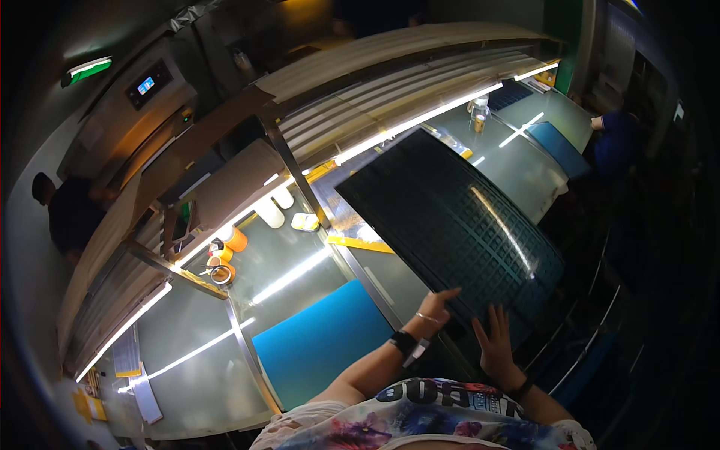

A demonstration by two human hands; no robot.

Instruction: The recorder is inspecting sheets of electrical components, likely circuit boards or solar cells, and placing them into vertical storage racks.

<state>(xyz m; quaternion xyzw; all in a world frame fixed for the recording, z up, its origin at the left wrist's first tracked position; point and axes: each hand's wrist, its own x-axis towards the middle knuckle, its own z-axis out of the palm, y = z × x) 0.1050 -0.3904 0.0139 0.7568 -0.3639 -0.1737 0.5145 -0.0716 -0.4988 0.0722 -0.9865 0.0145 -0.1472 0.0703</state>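
Note:
A large dark green, glossy panel (442, 217) with a grid pattern tilts over the table in front of me. My left hand (433, 307) is at its near left edge, one finger stretched along the surface and the other fingers curled at the edge, partly hidden. Against the panel's near side rests my right hand (498, 349), its fingers spread and straight. A bright blue sheet (322, 341) lies on the glass-topped table (187, 360), left of my left forearm.
Beneath a slatted shelf (405, 101) with strip lights stand white bottles (270, 213), orange containers (234, 239) and a brown-filled jar (220, 274). Another blue sheet (559, 148) lies far right, near a person (622, 139). Another person (71, 214) stands at the left by a machine (139, 112).

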